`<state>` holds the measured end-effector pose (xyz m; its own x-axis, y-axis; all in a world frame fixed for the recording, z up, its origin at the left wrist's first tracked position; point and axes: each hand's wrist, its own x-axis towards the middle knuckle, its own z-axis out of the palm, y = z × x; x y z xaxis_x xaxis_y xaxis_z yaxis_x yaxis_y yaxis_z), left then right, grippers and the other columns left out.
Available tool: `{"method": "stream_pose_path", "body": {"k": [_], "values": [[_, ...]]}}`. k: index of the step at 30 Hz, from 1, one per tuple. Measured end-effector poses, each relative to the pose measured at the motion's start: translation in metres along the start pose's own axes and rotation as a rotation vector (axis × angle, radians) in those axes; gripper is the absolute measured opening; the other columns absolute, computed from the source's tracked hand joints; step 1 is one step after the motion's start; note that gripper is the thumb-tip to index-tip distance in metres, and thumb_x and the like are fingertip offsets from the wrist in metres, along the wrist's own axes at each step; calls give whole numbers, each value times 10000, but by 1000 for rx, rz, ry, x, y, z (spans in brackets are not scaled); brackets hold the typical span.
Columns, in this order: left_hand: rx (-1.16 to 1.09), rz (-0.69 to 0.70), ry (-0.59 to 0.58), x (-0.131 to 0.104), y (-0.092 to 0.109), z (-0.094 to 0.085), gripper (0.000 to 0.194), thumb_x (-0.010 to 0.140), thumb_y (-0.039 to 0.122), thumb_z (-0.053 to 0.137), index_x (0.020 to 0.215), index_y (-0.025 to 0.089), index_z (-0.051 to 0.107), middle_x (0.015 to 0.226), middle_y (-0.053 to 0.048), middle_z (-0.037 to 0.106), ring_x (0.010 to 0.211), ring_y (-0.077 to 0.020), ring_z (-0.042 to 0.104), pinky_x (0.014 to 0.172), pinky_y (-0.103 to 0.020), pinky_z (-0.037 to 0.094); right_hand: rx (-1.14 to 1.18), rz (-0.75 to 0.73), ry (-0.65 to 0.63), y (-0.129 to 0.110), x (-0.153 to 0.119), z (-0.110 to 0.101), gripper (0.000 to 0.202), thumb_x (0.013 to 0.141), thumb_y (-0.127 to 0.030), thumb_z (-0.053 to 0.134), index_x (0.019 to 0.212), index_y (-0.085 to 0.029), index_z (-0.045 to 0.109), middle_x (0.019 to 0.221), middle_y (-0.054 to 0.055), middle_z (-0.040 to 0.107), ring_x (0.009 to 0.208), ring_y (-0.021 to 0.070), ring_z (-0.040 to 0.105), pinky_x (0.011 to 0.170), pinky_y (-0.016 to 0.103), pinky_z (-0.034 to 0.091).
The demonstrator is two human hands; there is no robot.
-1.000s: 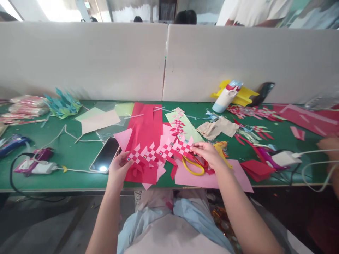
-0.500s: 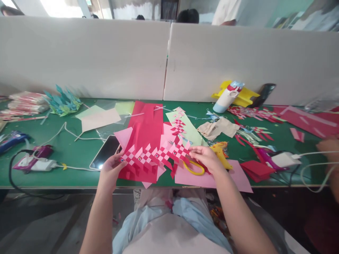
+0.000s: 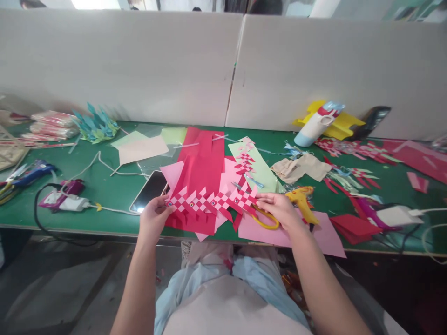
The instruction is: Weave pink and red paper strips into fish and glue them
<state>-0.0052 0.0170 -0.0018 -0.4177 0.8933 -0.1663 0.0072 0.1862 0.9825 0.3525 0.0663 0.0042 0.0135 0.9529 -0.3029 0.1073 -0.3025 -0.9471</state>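
Note:
A row of several woven paper fish [image 3: 220, 201], checkered red and pink with small round eyes, spans the space between my two hands just over the papers. My left hand [image 3: 153, 215] pinches the row's left end between thumb and fingers, beside a phone [image 3: 148, 191]. At the right end, my right hand [image 3: 276, 209] grips the tail side with its fingertips. Yellow-handled scissors [image 3: 267, 225] lie partly under that hand. Behind the row, more small woven fish [image 3: 245, 163] rest on a light green sheet [image 3: 262, 168]. Red paper [image 3: 204, 158] lies beneath the row.
To the right are a yellow glue gun [image 3: 304, 202], beige cloth [image 3: 302, 167] and a white-blue bottle [image 3: 318, 124]. Charger plugs with cables [image 3: 71, 202] and a teal paper piece [image 3: 96, 124] stand left. A white partition [image 3: 139, 70] closes off the back.
The head view has shifted, so the scene sits farther right and slightly higher. Both hands keep hold of the fish row. Another person's hand at the right edge has left the view.

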Motion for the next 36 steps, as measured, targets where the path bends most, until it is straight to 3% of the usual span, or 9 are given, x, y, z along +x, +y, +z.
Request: {"method": "stream_pose_path", "body": {"k": [9,19,29,36], "values": [[37,11,9,-1,-2,-4,592,517,339,800,1041,125,628,793,-2,618,700,-134,605,688,-277,489,-38,11,35,4,2,2,343,608,-140,763,947,-134,704,852,81,752,776,190,713,702,261,569],[42,3,7,0,-5,-6,593,500,337,794,1031,127,637,793,-13,628,727,-146,606,705,-285,493,-25,2,54,3,-3,5,357,598,-166,776,942,-139,687,815,74,743,694,181,704,620,253,562],[-20,-11,-22,0,-8,-10,601,482,333,814,1022,135,638,837,-16,639,746,-150,630,732,-293,515,13,-25,49,3,-8,5,374,587,-170,767,948,-143,675,824,63,743,722,179,708,634,245,556],[-29,14,-38,0,-12,-13,592,514,343,808,1041,134,638,837,-24,658,751,-155,641,720,-289,534,-23,-69,42,-1,-13,6,387,604,-255,776,962,-150,672,858,75,744,760,202,710,651,275,566]]}}
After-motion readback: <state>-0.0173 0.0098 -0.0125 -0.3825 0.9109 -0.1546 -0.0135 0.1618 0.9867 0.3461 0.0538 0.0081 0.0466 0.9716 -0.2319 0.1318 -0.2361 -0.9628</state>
